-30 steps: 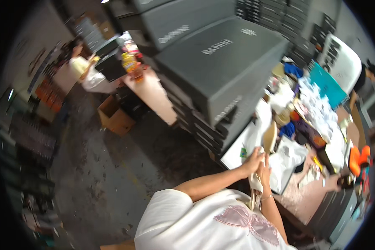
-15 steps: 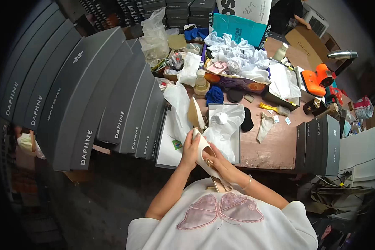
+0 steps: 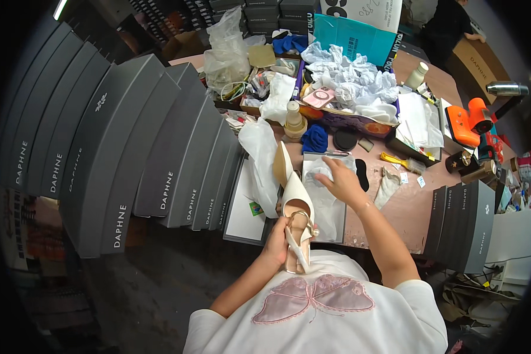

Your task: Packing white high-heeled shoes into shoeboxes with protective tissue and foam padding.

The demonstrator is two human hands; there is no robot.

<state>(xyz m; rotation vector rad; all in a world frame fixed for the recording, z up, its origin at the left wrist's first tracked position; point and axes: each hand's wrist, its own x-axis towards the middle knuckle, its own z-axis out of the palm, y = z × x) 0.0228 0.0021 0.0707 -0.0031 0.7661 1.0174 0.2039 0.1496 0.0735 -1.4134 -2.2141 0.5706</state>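
The white shoe (image 3: 297, 194) is held up over the counter's near edge, toe pointing away from the wearer, its opening facing up and its heel end close to the wearer's shirt. Only the left hand (image 3: 275, 242) has it now, wrapped around its side; half a second ago both hands were on it. The right hand (image 3: 343, 180) has let go and gone out to the crumpled paper (image 3: 321, 169) lying on the lined tray. Its thumb and fingers are apart around that paper, and from here I can't tell whether they grip it. As I judge it, one hand now carries the shoe alone, leaving the other free to deal with the paper.

Just beyond the toe lies the second shoe (image 3: 282, 168), tan side showing, about where it was; I can't tell whether the two touch. The lined tray (image 3: 330, 241) sits at the counter's near edge, and left of it is a white-bottomed tray (image 3: 241, 215) with a sheet of tissue (image 3: 257, 165) trailing over it.

Farther out on the counter (image 3: 363, 227) are a blue cloth (image 3: 314, 138) behind the lined tray and a yellow-handled brush (image 3: 401, 162) to the right. Grey shoeboxes (image 3: 183, 147) crowd the left, and an orange device (image 3: 466, 125) stands toward the right edge.
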